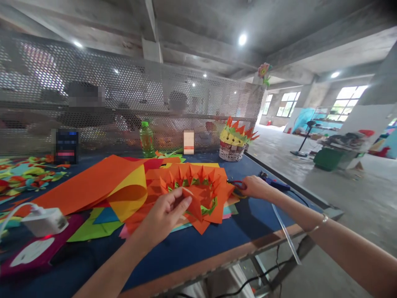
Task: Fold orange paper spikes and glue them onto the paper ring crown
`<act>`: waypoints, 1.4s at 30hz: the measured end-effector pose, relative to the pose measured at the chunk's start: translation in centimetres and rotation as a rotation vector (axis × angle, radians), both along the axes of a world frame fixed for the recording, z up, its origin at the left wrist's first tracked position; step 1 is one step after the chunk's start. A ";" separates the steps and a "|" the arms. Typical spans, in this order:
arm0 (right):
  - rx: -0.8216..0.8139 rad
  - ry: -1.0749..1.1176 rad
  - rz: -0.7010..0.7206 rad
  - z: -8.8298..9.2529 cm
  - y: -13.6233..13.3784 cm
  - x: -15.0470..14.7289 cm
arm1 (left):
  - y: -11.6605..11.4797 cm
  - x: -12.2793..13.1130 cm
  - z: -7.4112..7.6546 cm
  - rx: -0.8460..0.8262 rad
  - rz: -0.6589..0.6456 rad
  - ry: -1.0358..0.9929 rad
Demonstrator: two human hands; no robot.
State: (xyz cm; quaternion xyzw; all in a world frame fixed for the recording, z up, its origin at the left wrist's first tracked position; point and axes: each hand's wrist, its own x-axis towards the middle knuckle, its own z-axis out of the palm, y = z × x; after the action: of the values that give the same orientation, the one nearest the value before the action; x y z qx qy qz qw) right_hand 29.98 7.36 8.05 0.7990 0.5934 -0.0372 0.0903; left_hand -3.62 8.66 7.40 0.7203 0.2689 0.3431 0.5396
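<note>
My left hand [166, 213] pinches the near rim of an orange paper ring with pointed folds and green inserts [194, 188], which rests on loose orange sheets on the blue table [198, 244]. My right hand [252, 187] reaches to the right of the ring and closes on the red handles of scissors [236, 185]. A blue glue gun [274, 182] lies just beyond that hand.
Large orange and yellow sheets [102, 186] curl at the left. A white box with a cable [45, 221] sits near left. A green bottle [146, 140] and a finished paper flower basket [234, 142] stand by the perforated screen. People sit behind the screen.
</note>
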 end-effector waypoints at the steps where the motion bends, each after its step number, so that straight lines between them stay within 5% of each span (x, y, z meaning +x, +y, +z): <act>1: 0.017 -0.021 -0.026 0.1 -0.2 0.2 | -0.1 0.0 0.0 0.012 -0.008 0.014; 9: 0.210 -0.104 -0.090 -0.9 -4.2 0.7 | -1.0 0.1 -0.1 0.072 -0.104 0.088; 16: 0.593 0.042 0.421 -1.5 -9.5 -8.3 | -0.1 -0.1 0.0 0.062 -0.110 0.099; 20: 0.799 0.194 0.636 -2.9 -9.7 -12.5 | -0.1 -0.9 1.3 0.035 -0.059 0.096; 28: 1.006 0.325 0.555 -6.9 -7.7 -13.5 | 0.7 -0.5 4.3 0.155 0.066 0.168; 42: 1.089 0.440 0.483 -9.5 -8.2 -14.0 | -0.3 2.7 2.4 0.378 0.102 0.568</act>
State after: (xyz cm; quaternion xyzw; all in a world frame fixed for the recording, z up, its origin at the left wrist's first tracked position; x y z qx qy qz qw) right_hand 15.94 -0.83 -1.41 0.5477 0.6954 0.1279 -0.4473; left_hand -0.90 8.37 9.80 0.8600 0.3758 0.1989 0.2823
